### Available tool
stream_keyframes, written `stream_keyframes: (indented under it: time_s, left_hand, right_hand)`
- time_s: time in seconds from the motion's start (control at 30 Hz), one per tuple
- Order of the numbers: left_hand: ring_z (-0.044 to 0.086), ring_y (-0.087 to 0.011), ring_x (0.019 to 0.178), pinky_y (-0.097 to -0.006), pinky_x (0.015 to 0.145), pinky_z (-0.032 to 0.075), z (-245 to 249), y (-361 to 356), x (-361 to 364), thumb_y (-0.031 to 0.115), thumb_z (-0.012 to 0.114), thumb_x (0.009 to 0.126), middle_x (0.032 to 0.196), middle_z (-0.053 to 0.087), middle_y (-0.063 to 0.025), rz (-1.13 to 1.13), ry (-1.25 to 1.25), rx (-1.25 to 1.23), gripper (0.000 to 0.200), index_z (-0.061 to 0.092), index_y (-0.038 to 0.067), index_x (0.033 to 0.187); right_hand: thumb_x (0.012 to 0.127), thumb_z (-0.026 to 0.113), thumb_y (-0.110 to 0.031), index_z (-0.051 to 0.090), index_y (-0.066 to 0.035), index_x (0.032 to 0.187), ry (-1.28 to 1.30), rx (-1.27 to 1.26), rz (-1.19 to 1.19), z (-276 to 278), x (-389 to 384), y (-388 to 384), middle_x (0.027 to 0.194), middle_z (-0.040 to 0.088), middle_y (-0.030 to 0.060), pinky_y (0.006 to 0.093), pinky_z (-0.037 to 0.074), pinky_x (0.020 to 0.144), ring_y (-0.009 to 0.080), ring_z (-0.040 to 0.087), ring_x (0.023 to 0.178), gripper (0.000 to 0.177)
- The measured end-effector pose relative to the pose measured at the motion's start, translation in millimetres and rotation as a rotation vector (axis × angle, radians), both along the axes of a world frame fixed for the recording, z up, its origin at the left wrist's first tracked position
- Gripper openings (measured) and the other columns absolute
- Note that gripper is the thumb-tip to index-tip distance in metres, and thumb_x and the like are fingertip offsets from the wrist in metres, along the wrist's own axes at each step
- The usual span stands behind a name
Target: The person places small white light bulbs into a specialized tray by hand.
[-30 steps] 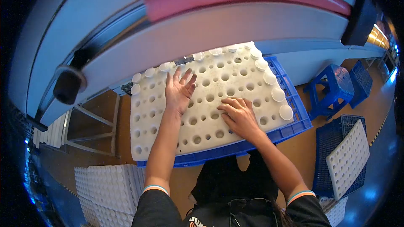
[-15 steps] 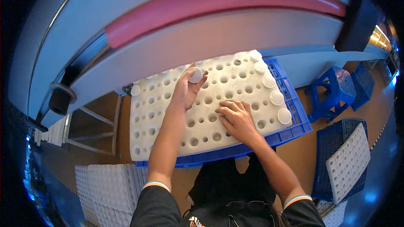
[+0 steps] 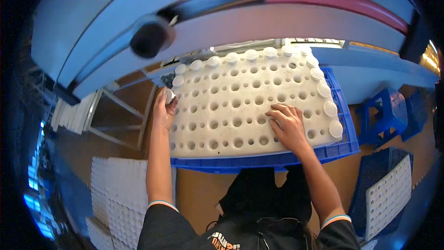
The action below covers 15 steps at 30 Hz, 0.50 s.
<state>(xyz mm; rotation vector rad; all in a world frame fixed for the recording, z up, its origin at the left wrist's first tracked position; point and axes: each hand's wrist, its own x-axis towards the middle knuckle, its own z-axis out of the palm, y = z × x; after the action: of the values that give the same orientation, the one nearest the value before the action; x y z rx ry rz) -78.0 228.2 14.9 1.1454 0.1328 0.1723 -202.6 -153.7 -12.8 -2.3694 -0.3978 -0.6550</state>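
Observation:
My left hand point(image 3: 163, 111) is closed around a small white cup point(image 3: 169, 96) at the left edge of a white foam board point(image 3: 224, 88) with rows of round holes. Just beyond that hand, another white cup point(image 3: 178, 81) sits at the board's left edge. My right hand point(image 3: 289, 124) rests on the board right of the middle, its fingers loosely bent and apart, with no held object visible; its palm side is hidden. Several more white cups stand in holes along the far edge and down the right edge, such as the nearest right one point(image 3: 335, 129).
A blue plastic crate point(image 3: 344, 129) lies under the board. A machine with a pink-covered bar point(image 3: 333, 2) overhangs the far side. To the right are a blue stool point(image 3: 386, 111) and a leaning holed board point(image 3: 389, 196). Stacked white boards point(image 3: 120, 185) and a metal frame point(image 3: 122, 125) are at left.
My left hand has moved left and toward me with the cup, from over the board's far part to its left edge. The view has shifted, showing more of the far row of cups.

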Motion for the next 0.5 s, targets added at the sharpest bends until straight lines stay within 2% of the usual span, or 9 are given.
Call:
stream_keyframes:
  time_s: [0.07,0.13,0.2,0.23,0.3,0.33,0.43,0.47,0.5]
  left_hand:
    - [0.063,-0.0160,0.083,-0.0263,0.071,0.056,-8.5,5.0,22.0,0.024,0.056,0.095,0.107,0.060,-0.0068,-0.060,0.000,0.031,0.033,0.054,0.006,0.122]
    - [0.062,-0.0170,0.085,-0.0266,0.072,0.056,-10.4,-2.3,26.1,0.022,0.057,0.094,0.107,0.061,-0.0082,0.023,0.154,0.282,0.034,0.054,0.002,0.121]
    - [0.061,-0.0135,0.077,-0.0236,0.058,0.051,-18.0,6.1,38.8,0.025,0.060,0.092,0.110,0.060,-0.0070,-0.007,0.219,0.555,0.039,0.052,0.007,0.126]
    - [0.061,-0.0135,0.077,-0.0236,0.058,0.051,-18.8,7.0,43.0,0.025,0.060,0.092,0.110,0.060,-0.0070,-0.048,0.220,0.586,0.039,0.052,0.007,0.126]
    - [0.058,-0.0118,0.072,-0.0244,0.051,0.047,-20.3,9.6,44.9,0.020,0.059,0.091,0.116,0.058,-0.0086,0.043,0.108,0.970,0.042,0.048,0.006,0.130]
    - [0.058,-0.0118,0.072,-0.0244,0.051,0.047,-20.6,10.3,42.4,0.020,0.059,0.091,0.116,0.058,-0.0086,0.026,0.108,0.993,0.042,0.048,0.006,0.130]
    - [0.052,-0.0103,0.070,-0.0223,0.047,0.040,-17.3,2.7,28.9,0.015,0.058,0.090,0.123,0.052,-0.0099,0.188,0.119,0.945,0.051,0.039,0.007,0.137]
    - [0.052,-0.0103,0.070,-0.0223,0.047,0.040,-18.4,1.9,25.5,0.015,0.058,0.090,0.123,0.052,-0.0099,0.189,0.113,0.953,0.051,0.039,0.007,0.137]
    - [0.053,-0.0109,0.073,-0.0226,0.048,0.041,-17.4,-1.1,20.8,0.015,0.058,0.091,0.120,0.054,-0.0090,0.255,0.048,0.856,0.048,0.042,0.007,0.135]
  right_hand:
    - [0.079,0.063,-0.014,0.067,-0.009,0.099,-0.015,0.020,-0.053,-1.3,0.0,-3.0,0.114,0.061,0.0086,0.0426,0.034,0.098,0.0273,0.051,0.115,0.021]
    - [0.080,0.062,-0.014,0.067,-0.010,0.099,0.010,0.028,-0.036,-4.7,-2.2,-2.4,0.114,0.061,0.0079,0.0428,0.034,0.099,0.0268,0.051,0.115,0.020]
    - [0.080,0.063,-0.014,0.067,-0.010,0.098,0.044,0.073,-0.076,-6.5,-2.3,-3.1,0.114,0.061,0.0071,0.0427,0.034,0.099,0.0263,0.051,0.115,0.019]
    - [0.079,0.063,-0.013,0.067,-0.010,0.098,0.019,0.081,-0.050,-8.2,-1.9,-3.1,0.114,0.061,0.0068,0.0425,0.033,0.100,0.0260,0.051,0.115,0.019]
    - [0.077,0.065,-0.012,0.066,-0.010,0.098,-0.022,0.074,-0.017,-11.6,-0.8,-3.9,0.112,0.062,0.0056,0.0418,0.033,0.100,0.0245,0.052,0.115,0.021]
    - [0.077,0.065,-0.012,0.066,-0.010,0.098,-0.013,0.096,-0.033,-13.9,-1.4,-3.3,0.112,0.062,0.0056,0.0418,0.033,0.100,0.0245,0.052,0.115,0.021]
    - [0.076,0.065,-0.012,0.066,-0.011,0.097,-0.026,0.080,-0.024,-16.5,0.3,-3.5,0.111,0.062,0.0047,0.0412,0.033,0.101,0.0228,0.052,0.115,0.022]
    - [0.076,0.065,-0.012,0.066,-0.011,0.097,-0.040,0.071,-0.030,-16.9,0.3,-3.2,0.111,0.062,0.0044,0.0410,0.033,0.101,0.0223,0.052,0.115,0.021]
    - [0.075,0.065,-0.012,0.066,-0.012,0.096,-0.055,0.061,-0.036,-17.1,0.7,-3.0,0.111,0.062,0.0041,0.0408,0.033,0.101,0.0219,0.052,0.115,0.021]
